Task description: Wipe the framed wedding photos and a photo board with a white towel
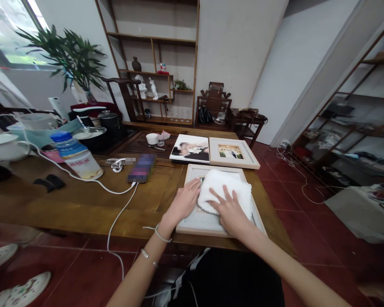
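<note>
A picture frame (195, 226) with a pale wooden rim lies flat at the table's front edge, right in front of me. Folded on top of it, a white cloth (240, 187) covers most of its picture. My right hand (230, 211) presses on the cloth with its fingers spread. Along the frame's left side rests my left hand (187, 198), fingers stretched out, their tips at the cloth's left edge. Behind it lie a second framed photo (251, 157) and a white-edged photo panel (192, 137), side by side.
On the wooden table (144, 217) stand a plastic bottle (80, 157), a charging phone (142, 168) with a white cable (113, 228), a small white bowl (152, 138) and a black pot (109, 121). A shelf rack (345, 123) is at the right.
</note>
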`<state>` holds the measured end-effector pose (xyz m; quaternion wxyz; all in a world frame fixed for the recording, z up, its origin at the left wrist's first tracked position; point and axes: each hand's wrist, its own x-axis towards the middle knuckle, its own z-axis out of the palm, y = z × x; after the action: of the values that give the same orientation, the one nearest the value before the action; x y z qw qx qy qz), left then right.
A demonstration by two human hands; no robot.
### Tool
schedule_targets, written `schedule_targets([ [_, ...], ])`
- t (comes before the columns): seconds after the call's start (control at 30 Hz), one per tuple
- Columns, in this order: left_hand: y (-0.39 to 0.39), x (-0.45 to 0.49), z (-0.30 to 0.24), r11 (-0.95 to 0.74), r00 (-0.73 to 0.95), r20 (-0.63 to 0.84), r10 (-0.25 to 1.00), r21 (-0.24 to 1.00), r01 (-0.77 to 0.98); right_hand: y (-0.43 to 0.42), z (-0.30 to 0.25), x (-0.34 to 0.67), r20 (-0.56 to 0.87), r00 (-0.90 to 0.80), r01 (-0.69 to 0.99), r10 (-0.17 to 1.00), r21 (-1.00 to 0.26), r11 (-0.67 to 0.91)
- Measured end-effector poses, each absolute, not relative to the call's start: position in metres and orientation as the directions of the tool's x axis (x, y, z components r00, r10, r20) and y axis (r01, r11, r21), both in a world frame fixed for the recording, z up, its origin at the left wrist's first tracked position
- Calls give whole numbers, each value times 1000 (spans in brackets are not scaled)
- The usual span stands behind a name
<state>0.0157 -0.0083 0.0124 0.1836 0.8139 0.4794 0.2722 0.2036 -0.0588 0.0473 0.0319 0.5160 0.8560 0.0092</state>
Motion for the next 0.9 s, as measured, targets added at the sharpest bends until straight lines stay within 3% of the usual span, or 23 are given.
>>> schedule_targets([
  [0.2,-8,16,12,-452,326,314,892,618,643,-9,55,192,-13,-415,909,910,50,415],
  [0.43,-5,15,7,-478,242,423,873,647,594,-14,60,154,-79,-546,835,834,20,549],
  [0.67,-5,14,7,-458,317,330,889,616,641,-65,74,172,-229,-601,783,766,21,621],
  [0.9,-11,16,17,-472,427,210,879,506,722,-101,80,212,-236,-576,812,783,-53,581],
])
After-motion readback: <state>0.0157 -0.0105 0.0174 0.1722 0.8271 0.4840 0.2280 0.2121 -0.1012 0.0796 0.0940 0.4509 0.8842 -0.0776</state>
